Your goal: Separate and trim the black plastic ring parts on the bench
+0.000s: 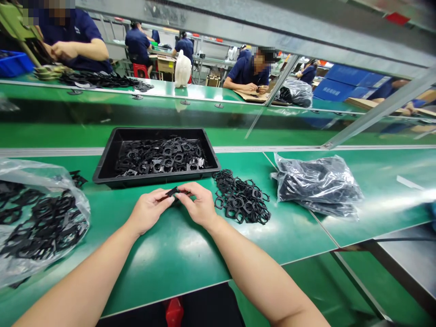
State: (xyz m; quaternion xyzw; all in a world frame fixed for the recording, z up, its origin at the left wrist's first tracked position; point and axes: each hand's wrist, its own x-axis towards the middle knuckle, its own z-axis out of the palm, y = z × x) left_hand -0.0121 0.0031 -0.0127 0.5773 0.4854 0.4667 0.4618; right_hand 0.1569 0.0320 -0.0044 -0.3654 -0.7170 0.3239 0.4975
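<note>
Between my two hands, just in front of the black tray (156, 178), is a small black plastic part (173, 191), seen nearly edge-on. My left hand (147, 211) pinches its left end with thumb and fingertips. The fingers of my right hand (199, 204) close on its right end. Fingertips cover much of the part, so its full shape is hidden. Many flat black parts with round holes (166, 156) fill the tray. To the right of my right hand lies a loose pile of black rings (241, 195) on the green table (170, 268).
An open clear bag (44, 218) of black parts lies at the left. Sealed bags (316, 181) of dark parts are stacked at the right. Beyond a green conveyor (231, 122), co-workers in navy shirts (85, 32) sit at benches. A metal beam (381, 106) slants across the right.
</note>
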